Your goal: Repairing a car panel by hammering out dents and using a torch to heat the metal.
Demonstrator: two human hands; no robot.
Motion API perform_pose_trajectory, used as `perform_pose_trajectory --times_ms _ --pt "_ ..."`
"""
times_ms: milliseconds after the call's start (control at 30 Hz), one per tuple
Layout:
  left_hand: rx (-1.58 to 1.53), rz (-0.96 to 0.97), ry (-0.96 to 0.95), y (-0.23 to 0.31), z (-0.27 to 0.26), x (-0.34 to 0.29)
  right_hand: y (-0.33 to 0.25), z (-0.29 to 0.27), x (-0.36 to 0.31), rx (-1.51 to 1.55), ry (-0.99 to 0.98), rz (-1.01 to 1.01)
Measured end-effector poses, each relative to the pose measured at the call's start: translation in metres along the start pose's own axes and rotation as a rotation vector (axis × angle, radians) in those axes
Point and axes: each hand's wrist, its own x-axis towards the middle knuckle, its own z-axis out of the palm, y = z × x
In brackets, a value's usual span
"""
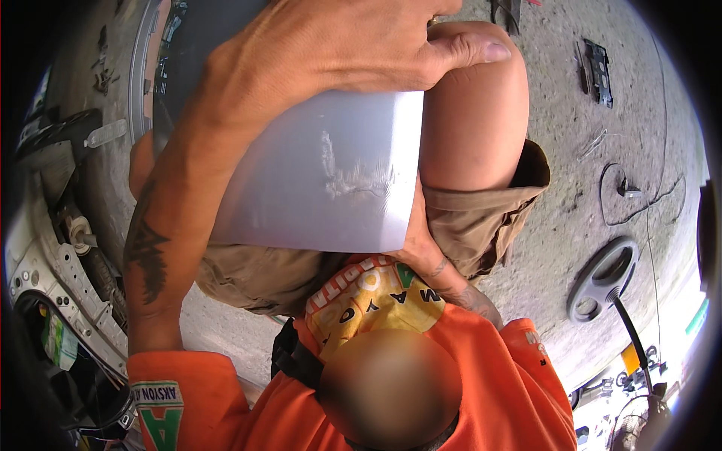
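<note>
A smooth, glossy silver-grey panel (pixel 316 203), which looks like a car body part, lies across my thighs. A rough, whitish scuffed patch marks its surface near the right edge. My left hand (pixel 353 49) reaches over the panel's far part, thumb stretched out onto my bare right knee (pixel 481 98). Its other fingers are mostly cut off by the upper edge of the view; one wears a ring. My right hand (pixel 419 222) holds the panel's right edge near my lap, with its fingers hidden behind the panel.
Rough concrete floor (pixel 556 248) surrounds me. On the right lie a grey steering-wheel-shaped part (pixel 604 282), a thin dark cable (pixel 613 214) and a black bracket (pixel 598 73). Car body parts (pixel 64 289) stand close on the left.
</note>
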Motion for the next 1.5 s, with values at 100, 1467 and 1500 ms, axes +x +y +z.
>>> perform_pose_trajectory --times_ms 100,1467,1500 --pt "0.011 0.010 0.007 0.012 -0.009 -0.001 -0.002 -0.001 0.002 0.118 0.010 0.038" --pt "0.012 0.020 -0.039 0.008 -0.009 0.006 0.011 -0.005 -0.008 -0.066 -0.062 -0.087" --pt "0.037 0.038 -0.031 0.006 -0.007 0.007 0.012 -0.005 -0.007 -0.064 -0.060 -0.092"
